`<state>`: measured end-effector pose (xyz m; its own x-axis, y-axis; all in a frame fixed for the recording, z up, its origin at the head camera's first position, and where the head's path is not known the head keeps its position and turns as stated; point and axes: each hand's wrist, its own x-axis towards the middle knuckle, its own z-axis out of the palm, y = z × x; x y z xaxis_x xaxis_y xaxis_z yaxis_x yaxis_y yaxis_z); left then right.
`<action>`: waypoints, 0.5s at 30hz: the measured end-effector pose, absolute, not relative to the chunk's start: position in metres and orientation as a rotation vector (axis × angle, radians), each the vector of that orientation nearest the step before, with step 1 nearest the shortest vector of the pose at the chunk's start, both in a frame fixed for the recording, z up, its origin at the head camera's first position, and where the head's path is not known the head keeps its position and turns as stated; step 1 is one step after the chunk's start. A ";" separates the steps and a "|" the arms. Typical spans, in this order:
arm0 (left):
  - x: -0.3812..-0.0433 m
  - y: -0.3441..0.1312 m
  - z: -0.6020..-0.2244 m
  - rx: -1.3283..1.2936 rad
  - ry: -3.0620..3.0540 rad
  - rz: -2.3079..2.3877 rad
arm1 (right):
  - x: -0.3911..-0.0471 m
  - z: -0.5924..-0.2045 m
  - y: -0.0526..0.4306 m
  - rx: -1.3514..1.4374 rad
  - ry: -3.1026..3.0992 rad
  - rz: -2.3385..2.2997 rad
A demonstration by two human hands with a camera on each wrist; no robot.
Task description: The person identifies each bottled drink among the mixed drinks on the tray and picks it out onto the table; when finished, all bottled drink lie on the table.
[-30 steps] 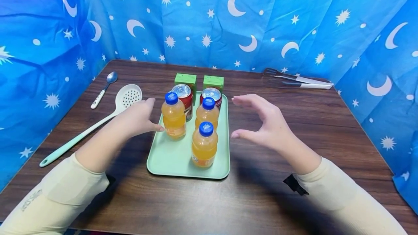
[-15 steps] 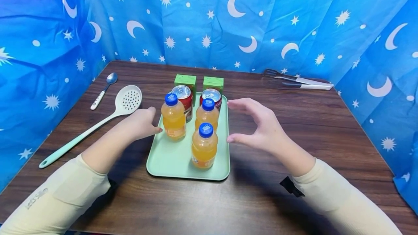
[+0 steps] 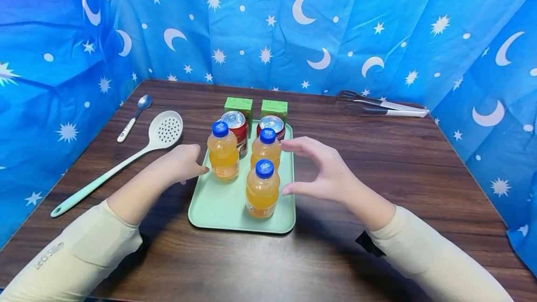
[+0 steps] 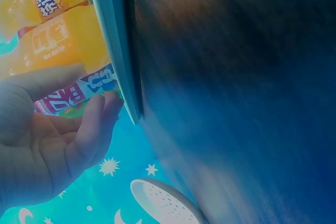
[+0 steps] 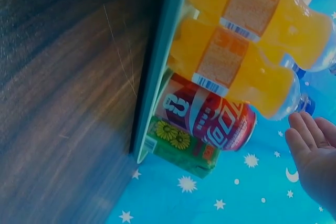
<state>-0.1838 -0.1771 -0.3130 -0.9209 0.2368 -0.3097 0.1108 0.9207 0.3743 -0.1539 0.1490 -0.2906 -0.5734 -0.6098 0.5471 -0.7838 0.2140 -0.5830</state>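
Note:
A light green tray (image 3: 218, 209) bears three orange drink bottles with blue caps: one at left (image 3: 223, 157), one at right (image 3: 266, 150), and a front bottle (image 3: 262, 195). Behind them stand a red can (image 3: 239, 127) and a darker red can (image 3: 272, 125), then two green drink cartons. My left hand (image 3: 181, 163) is at the tray's left edge, loosely bent, its thumb close to the left bottle. My right hand (image 3: 325, 169) reaches over the right edge, thumb and fingers spread apart beside the right-hand bottles. Neither hand holds anything.
A skimmer (image 3: 163, 132) with a long pale green handle lies left of the tray, beyond it a spoon (image 3: 136, 118). Tongs (image 3: 386, 105) lie at the back right of the wooden table (image 3: 402, 162). A blue curtain (image 3: 268, 27) with moons and stars surrounds the table.
My right hand has moved left and nearer, from beside the tray to over its right edge. My left hand has lowered slightly along the left edge. The drinks and tray stay put.

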 end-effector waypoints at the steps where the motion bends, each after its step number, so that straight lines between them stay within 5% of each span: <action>1: -0.184 -0.177 -0.313 0.248 2.717 0.515 | -0.154 -0.292 0.148 1.338 -2.291 1.289; 15: -0.183 -0.176 -0.313 0.206 2.594 0.671 | -0.149 -0.295 0.139 1.392 -2.259 1.350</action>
<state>-0.1830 -0.1759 -0.3128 -0.8873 0.2498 -0.3876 0.0306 0.8706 0.4911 -0.1490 0.1389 -0.2947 -0.5521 -0.6306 0.5455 -0.7791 0.1571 -0.6069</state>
